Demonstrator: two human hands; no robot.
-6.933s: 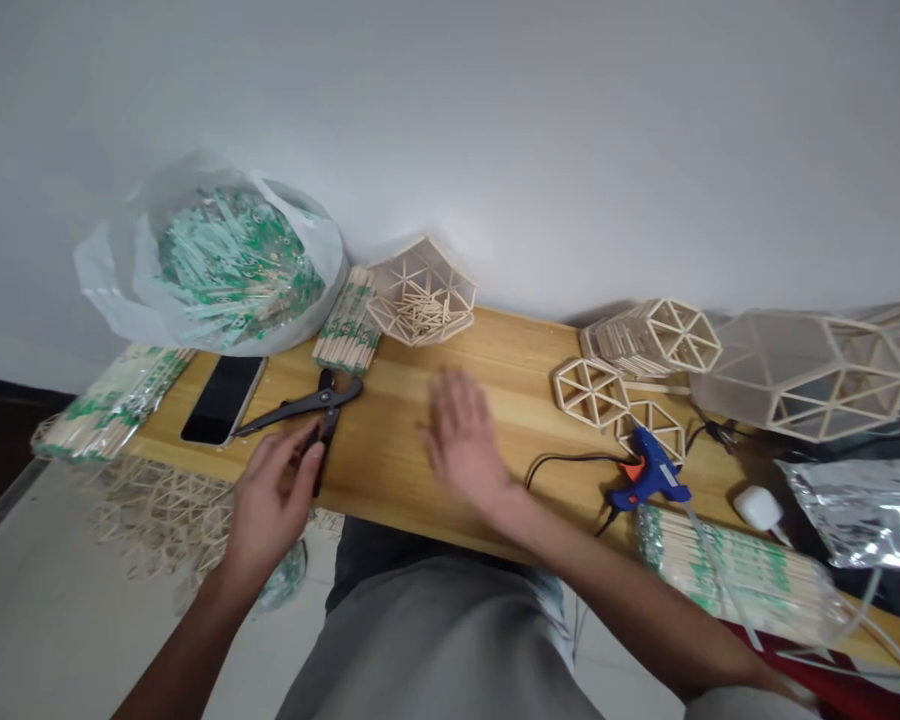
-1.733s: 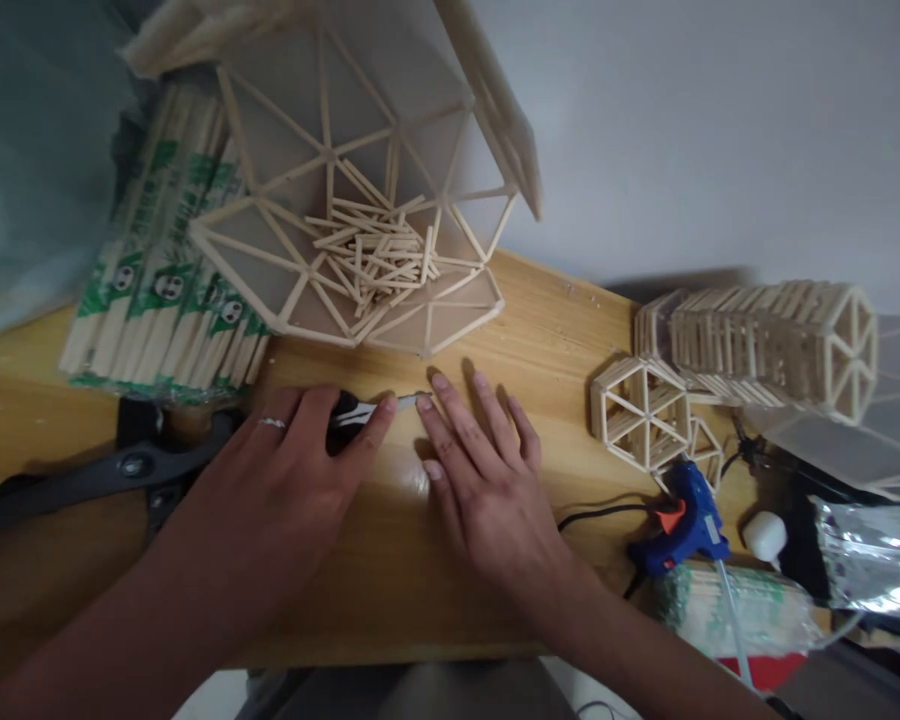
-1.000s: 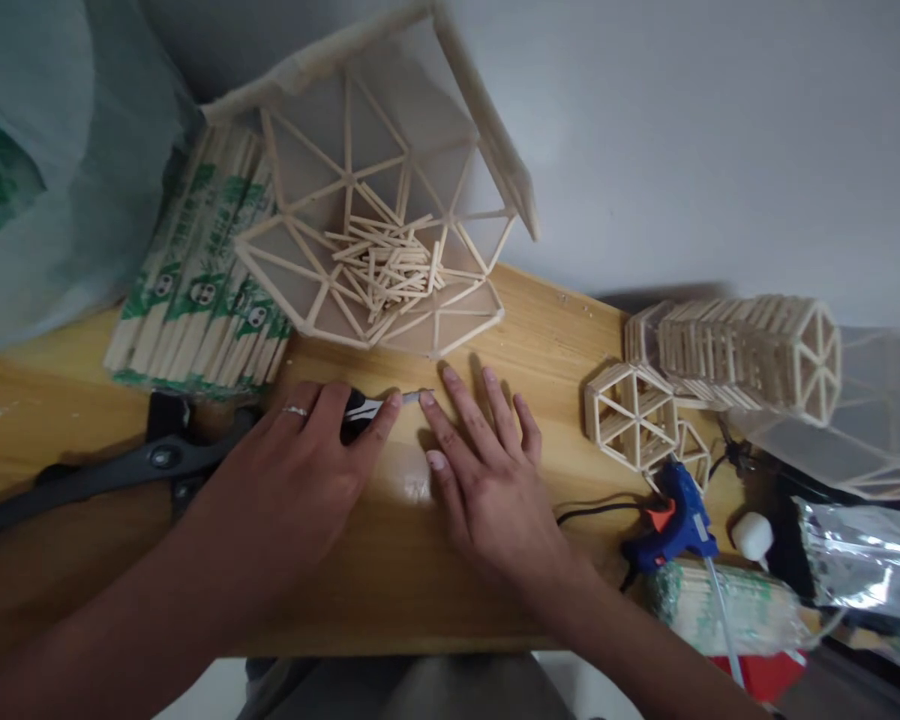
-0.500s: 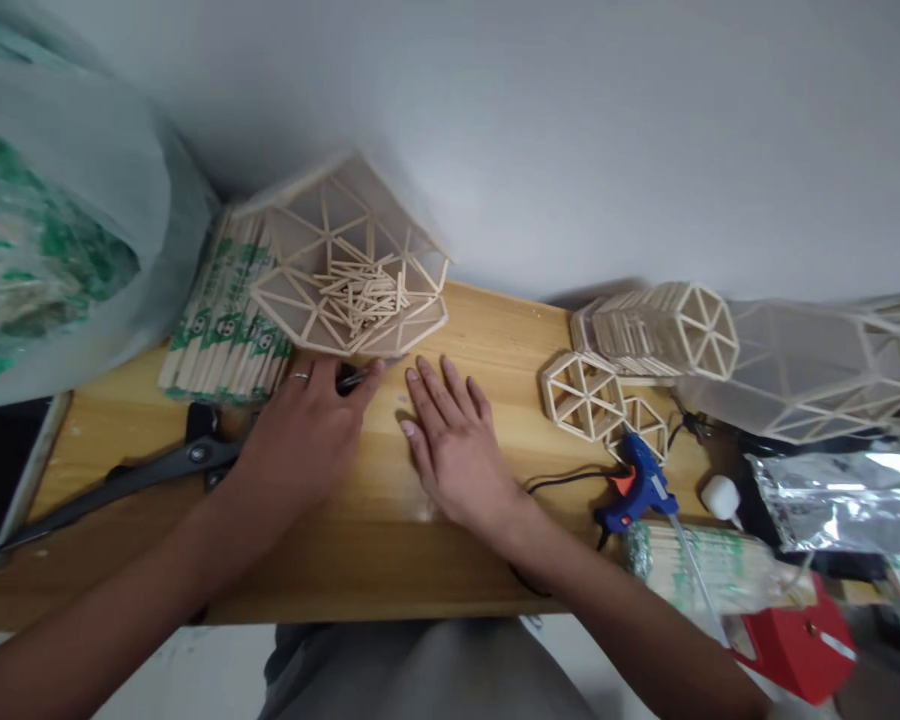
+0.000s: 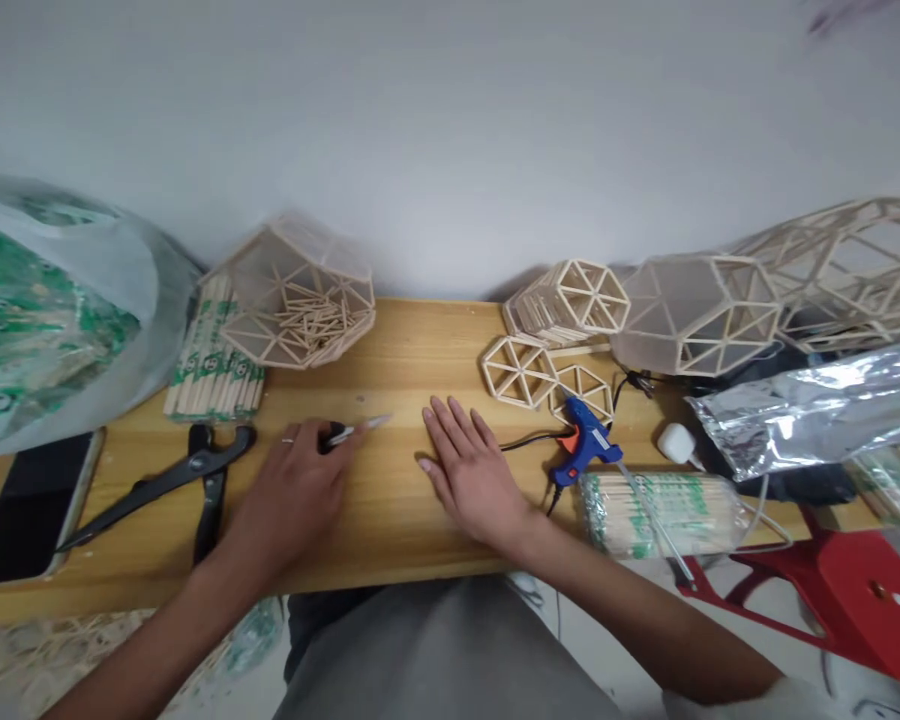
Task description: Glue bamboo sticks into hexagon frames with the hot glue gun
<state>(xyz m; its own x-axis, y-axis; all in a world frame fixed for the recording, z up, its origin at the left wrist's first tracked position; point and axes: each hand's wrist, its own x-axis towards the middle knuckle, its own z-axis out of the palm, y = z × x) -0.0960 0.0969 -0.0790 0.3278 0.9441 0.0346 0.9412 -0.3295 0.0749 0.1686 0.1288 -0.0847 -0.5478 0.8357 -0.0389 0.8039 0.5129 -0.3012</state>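
Observation:
My left hand (image 5: 300,478) rests low over the wooden tabletop, fingers closed around a black-handled knife (image 5: 377,421) whose thin pale tip points right. Most of the handle is hidden by the fingers. Flat on the wood lies my right hand (image 5: 478,480), palm down and fingers stretched out, holding nothing. To the left of my left hand are black pliers-like cutters (image 5: 202,462), their handles spread. A blue glue gun (image 5: 586,440) lies right of my right hand. Beyond it are two flat hexagonal stick frames, one nearer the wall (image 5: 520,372) and one by the gun's nozzle (image 5: 581,392).
A stick-framed container (image 5: 259,345) of short sticks stands beside wrapped chopsticks (image 5: 214,385). A large plastic bag (image 5: 150,300) and a phone (image 5: 34,505) are at left. At right are stacked hexagons (image 5: 589,297), a chopstick pack (image 5: 664,515), silver foil (image 5: 810,410) and a red stool (image 5: 870,590).
The view has shifted, showing more of the right side and the floor. My left hand, still around the knife, sits nearer the table's front edge. My right hand stays flat.

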